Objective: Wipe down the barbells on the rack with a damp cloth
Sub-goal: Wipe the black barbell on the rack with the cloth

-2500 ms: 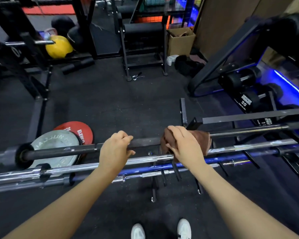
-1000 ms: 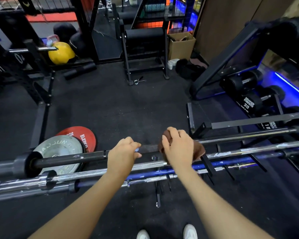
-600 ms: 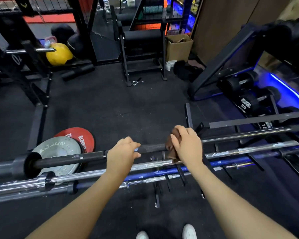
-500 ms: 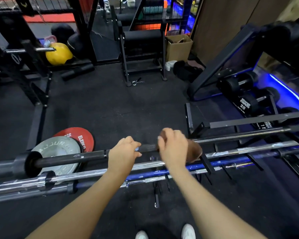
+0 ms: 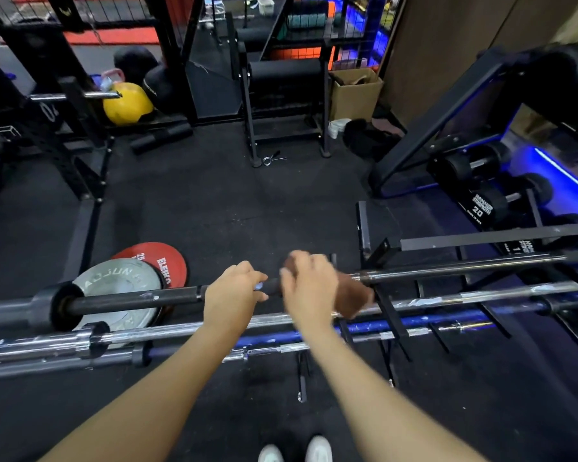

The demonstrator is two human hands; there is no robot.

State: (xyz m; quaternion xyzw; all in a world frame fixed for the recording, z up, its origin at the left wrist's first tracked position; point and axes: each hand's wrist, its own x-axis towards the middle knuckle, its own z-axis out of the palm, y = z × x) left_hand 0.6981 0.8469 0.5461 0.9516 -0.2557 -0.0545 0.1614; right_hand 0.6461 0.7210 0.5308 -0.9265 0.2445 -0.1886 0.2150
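Hands: left hand (image 5: 231,292) grips the black barbell (image 5: 131,299); right hand (image 5: 309,288), blurred, clasps the brown cloth (image 5: 351,296) around it. Cloth has slid back toward the left hand, so wiping of this top bar appears mid-stroke.

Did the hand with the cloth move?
Yes. The right hand slid the cloth left along the black barbell, closer to the left hand.

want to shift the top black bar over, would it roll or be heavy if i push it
The black bar is round and lies across the rack, so it would probably roll. It looks long, solid metal, so likely heavy. The left hand gripping it should steady it.
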